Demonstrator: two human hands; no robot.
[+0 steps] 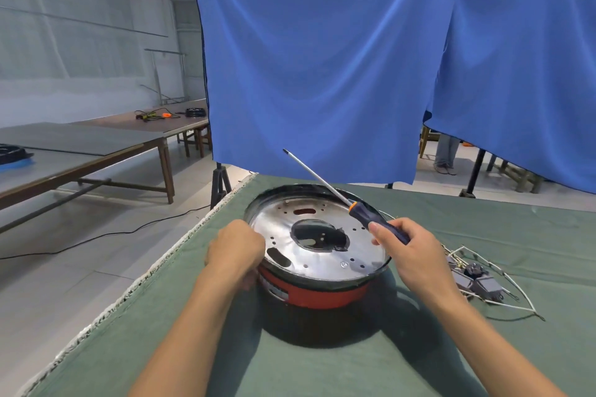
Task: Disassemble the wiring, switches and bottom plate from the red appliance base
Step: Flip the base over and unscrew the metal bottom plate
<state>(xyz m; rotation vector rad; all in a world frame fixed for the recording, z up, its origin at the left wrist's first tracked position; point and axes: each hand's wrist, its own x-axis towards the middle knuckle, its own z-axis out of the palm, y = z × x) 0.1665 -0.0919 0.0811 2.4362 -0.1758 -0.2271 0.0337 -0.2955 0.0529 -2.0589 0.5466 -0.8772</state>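
The red appliance base [322, 295] lies upside down on the green cloth, its shiny round bottom plate [361, 251] facing up with a large hole in the middle. One screw [344, 265] shows near the plate's front edge. My left hand [235, 250] grips the base's left rim, fingers curled over the edge. My right hand [416, 255] holds a screwdriver [364, 209] by its dark blue and orange handle, the shaft pointing up and away to the left above the plate. Loose wiring and switches [477, 280] lie on the cloth to the right of the base.
The green cloth table [322, 361] ends at a frayed left edge. Blue curtains [322, 58] hang right behind it on black stands. Long wooden tables [96, 145] with cables stand to the left, and a black cord runs over the floor.
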